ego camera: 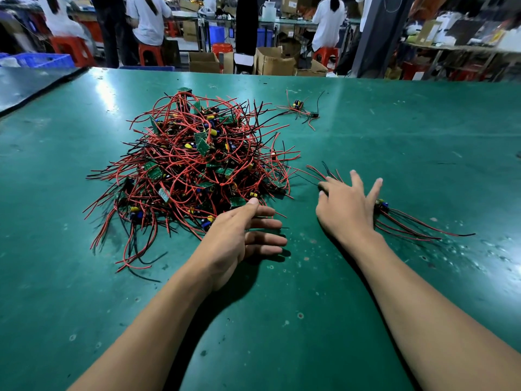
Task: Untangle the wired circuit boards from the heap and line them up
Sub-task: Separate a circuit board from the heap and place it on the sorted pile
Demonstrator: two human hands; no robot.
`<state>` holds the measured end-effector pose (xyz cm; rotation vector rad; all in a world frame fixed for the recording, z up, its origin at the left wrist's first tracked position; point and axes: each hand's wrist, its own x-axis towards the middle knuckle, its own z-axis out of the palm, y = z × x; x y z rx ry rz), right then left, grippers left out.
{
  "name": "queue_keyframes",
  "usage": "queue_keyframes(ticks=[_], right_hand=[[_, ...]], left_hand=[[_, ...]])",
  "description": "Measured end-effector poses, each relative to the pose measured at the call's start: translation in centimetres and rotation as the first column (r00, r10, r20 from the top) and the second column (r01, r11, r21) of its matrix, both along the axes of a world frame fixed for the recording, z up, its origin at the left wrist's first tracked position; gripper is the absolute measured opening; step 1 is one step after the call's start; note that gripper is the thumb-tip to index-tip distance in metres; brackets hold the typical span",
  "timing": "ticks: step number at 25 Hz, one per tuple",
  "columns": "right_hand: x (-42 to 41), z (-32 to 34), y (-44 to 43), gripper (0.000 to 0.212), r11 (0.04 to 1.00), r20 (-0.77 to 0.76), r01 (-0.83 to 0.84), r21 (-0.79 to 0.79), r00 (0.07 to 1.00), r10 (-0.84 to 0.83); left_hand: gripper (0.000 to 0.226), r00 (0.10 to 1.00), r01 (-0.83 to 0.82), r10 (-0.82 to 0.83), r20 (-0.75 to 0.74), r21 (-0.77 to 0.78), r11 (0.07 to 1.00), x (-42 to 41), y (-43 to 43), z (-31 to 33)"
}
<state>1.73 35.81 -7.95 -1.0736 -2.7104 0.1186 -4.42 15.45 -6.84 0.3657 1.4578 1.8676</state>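
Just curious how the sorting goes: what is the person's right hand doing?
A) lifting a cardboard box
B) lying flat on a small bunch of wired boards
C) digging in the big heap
B: the right hand lies with fingers spread on a small bunch of wired boards, right of the heap.

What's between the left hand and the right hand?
Nothing: only bare green table shows between the left hand and right hand in the head view.
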Motion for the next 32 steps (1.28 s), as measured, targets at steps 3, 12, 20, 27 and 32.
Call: queue_keyframes(ticks=[3,12,20,27,32], right_hand=[[-0.3,0.0,0.5,0.035,0.99,-0.019,0.097,-0.102,0.995,-0.099],[-0.7,-0.2,0.7,0.069,0.969,0.07,0.211,-0.126,0.977,-0.203],[-0.8,-0.3,-1.1,0.049,0.988,-0.218,-0.126,0.089,0.965,0.143],[-2.7,-0.6,-4.4,0.033,0.893,-0.347,-0.451,-0.003,0.838,0.422],[-2.1,-0.9,-4.1,0.012,0.927,-0.503,-0.363,-0.092,0.821,0.272]], left_hand=[[0.044,1.0,0.001,-0.002,0.023,0.01,1.0,-0.2,0.0,0.0],[0.041,1.0,0.01,-0.01,0.024,0.016,1.0,-0.3,-0.1,0.0],[0.04,1.0,0.006,-0.006,0.028,0.018,1.0,-0.2,-0.2,0.1],[0.037,1.0,-0.015,0.014,0.028,0.023,1.0,0.1,-0.2,0.3],[0.036,0.999,-0.033,0.033,0.033,0.023,0.999,0.4,-0.1,0.7]])
